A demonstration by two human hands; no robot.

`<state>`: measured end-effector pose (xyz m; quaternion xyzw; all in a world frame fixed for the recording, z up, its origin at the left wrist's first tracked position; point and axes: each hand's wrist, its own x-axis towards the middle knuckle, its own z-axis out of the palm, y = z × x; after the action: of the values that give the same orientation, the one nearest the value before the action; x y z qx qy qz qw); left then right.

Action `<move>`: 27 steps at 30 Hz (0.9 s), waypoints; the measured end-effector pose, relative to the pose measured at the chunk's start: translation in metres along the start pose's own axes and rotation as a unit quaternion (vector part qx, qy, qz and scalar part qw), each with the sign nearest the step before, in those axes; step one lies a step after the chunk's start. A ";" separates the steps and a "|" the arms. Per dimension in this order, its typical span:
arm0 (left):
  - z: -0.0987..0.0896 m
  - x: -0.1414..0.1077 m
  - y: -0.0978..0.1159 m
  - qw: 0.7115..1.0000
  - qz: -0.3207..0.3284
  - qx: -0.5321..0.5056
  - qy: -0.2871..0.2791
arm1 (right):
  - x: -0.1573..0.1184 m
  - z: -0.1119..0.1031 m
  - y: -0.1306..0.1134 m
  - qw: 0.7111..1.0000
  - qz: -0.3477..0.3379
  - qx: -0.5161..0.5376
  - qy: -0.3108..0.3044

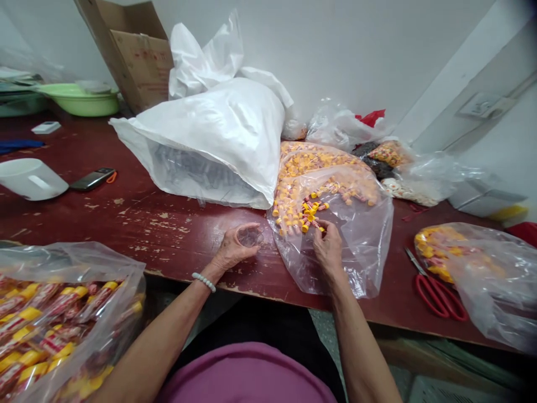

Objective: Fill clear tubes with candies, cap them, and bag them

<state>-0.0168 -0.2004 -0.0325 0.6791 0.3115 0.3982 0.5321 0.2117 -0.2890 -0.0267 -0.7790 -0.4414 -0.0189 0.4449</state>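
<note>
My left hand (232, 247) is curled around clear plastic pieces (250, 236), perhaps small tubes, just above the table's front part. My right hand (328, 245) reaches into the mouth of a clear plastic bag (364, 246). Its thumb and fingers are pinched at a small yellow-capped piece, mostly hidden by the fingertips. Loose yellow-capped pieces (310, 211) with red and white bodies lie right beside those fingertips, and many more fill the back of the bag. Behind my left hand, a large white sack (218, 131) lies with its mouth open, showing clear plastic tubes (188, 168) inside.
At front left is a bag of filled yellow-capped tubes (42, 319). Red-handled scissors (438, 294) and another bag of yellow pieces (444, 246) lie right. A white mug (31, 179), a phone (93, 179), a green basin (81, 101) and a cardboard box (142, 67) stand left.
</note>
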 end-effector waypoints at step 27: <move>0.001 0.002 -0.011 1.000 -0.016 0.003 -0.012 | -0.001 0.007 -0.048 0.980 -0.188 0.045 -0.044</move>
<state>-0.0153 -0.1965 -0.0428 0.6806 0.3172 0.3805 0.5398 0.1742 -0.2749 0.0014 -0.6615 -0.5996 -0.0478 0.4480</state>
